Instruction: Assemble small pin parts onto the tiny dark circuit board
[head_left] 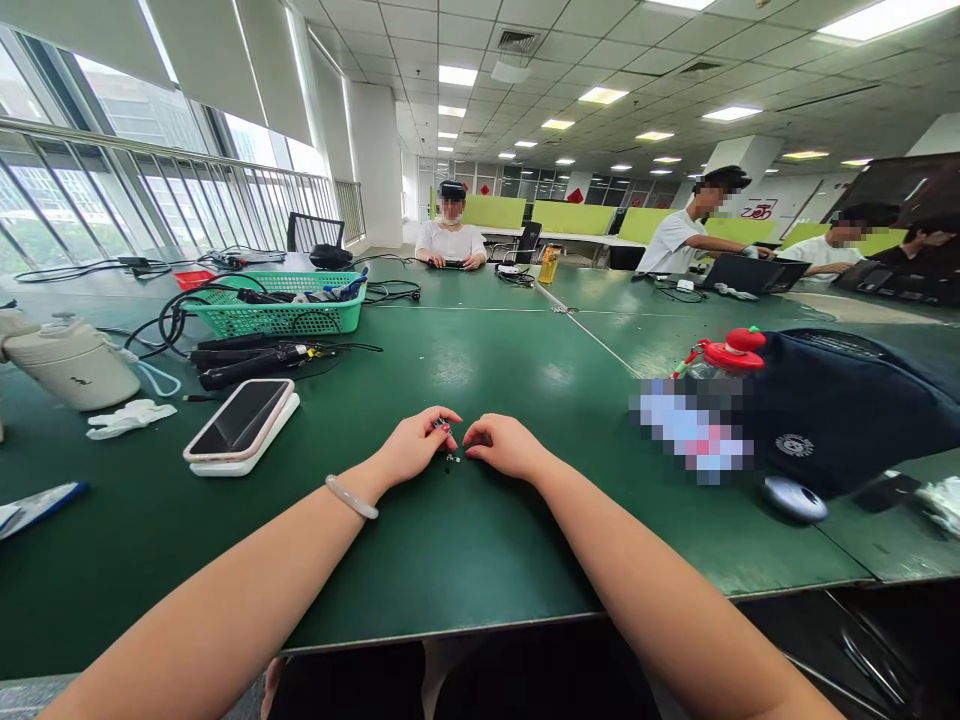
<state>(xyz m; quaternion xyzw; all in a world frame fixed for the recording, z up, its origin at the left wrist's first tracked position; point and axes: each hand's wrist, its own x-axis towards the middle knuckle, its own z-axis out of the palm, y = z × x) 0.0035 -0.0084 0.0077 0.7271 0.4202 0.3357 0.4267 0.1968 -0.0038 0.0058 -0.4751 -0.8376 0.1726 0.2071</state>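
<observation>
On the green table (480, 560), my left hand (411, 443) is closed around a small, shiny metallic piece (444, 428); its exact kind is too small to make out. The thumb and fingertips hide part of that piece. My right hand (510, 445) rests just to the right, fingers curled, with a narrow gap between thumb and forefinger and nothing visible in it. Between and just below the two hands lie several tiny white and dark bits (450, 460). A pale bangle (352, 498) circles my left wrist.
To the left are a phone (244, 425) on a white box, black cable bundles (251, 362), a green basket (285, 318) and a cream jug (71, 365). At right sit a dark bag (862, 400), a red-lidded bottle (724, 355) and a mouse (795, 500). Several people sit across the table.
</observation>
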